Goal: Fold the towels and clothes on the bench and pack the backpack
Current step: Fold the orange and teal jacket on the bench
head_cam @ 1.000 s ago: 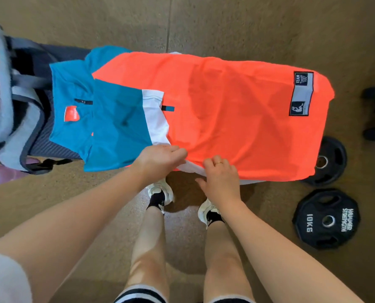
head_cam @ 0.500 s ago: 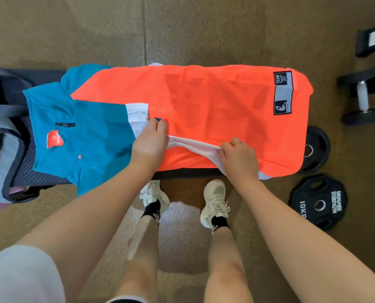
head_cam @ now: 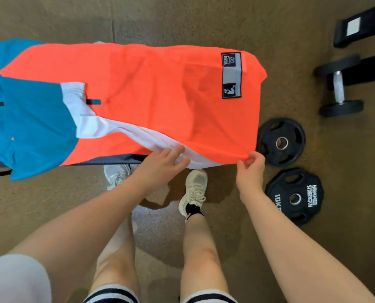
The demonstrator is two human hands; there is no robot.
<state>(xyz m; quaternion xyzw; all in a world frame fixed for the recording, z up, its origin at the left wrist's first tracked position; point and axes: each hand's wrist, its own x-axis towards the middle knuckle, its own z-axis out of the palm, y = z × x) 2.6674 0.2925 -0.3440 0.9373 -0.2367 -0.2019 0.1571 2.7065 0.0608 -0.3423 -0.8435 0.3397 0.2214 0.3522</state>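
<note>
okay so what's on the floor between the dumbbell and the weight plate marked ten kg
In the head view, another black weight plate lies between the dumbbell and the 10KG plate, beside the orange garment.

- The right hand [head_cam: 250, 171] now sits at the near right corner of the orange garment [head_cam: 160, 95], pinching its hem between thumb and fingertips; half a second ago it gripped the white strip [head_cam: 160, 141].
- The left hand [head_cam: 162, 165] has slid right along that strip, fingers now straighter on it.
</note>
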